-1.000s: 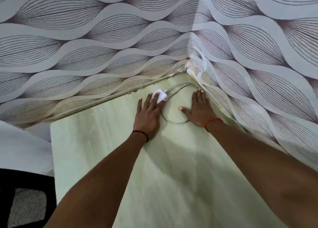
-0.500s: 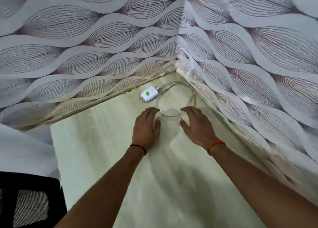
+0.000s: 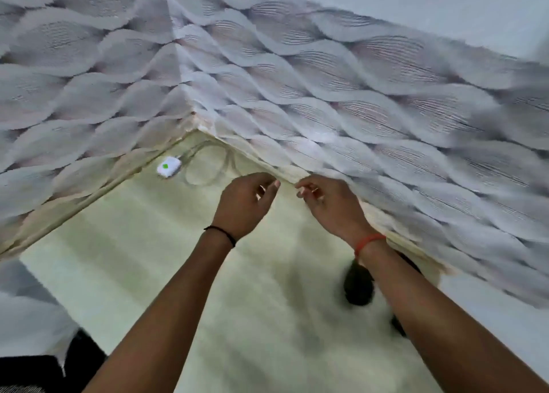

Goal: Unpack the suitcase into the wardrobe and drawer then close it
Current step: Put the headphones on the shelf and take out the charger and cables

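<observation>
A: Charger (image 3: 168,166) w/ looped cable (image 3: 208,170) sits upper-centre, in the shelf corner.
B: Hands?
A: Left hand (image 3: 245,207), right hand (image 3: 329,205) mid-frame, fingers loosely curled, holding nothing. Dark blurry object (image 3: 358,285) under right wrist.

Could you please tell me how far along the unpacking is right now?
Done: the charger and its looped cable lie in the corner of the pale surface. In hand: nothing; the left hand and right hand hover empty. Left: unclear, since suitcase and wardrobe are out of view.
</observation>
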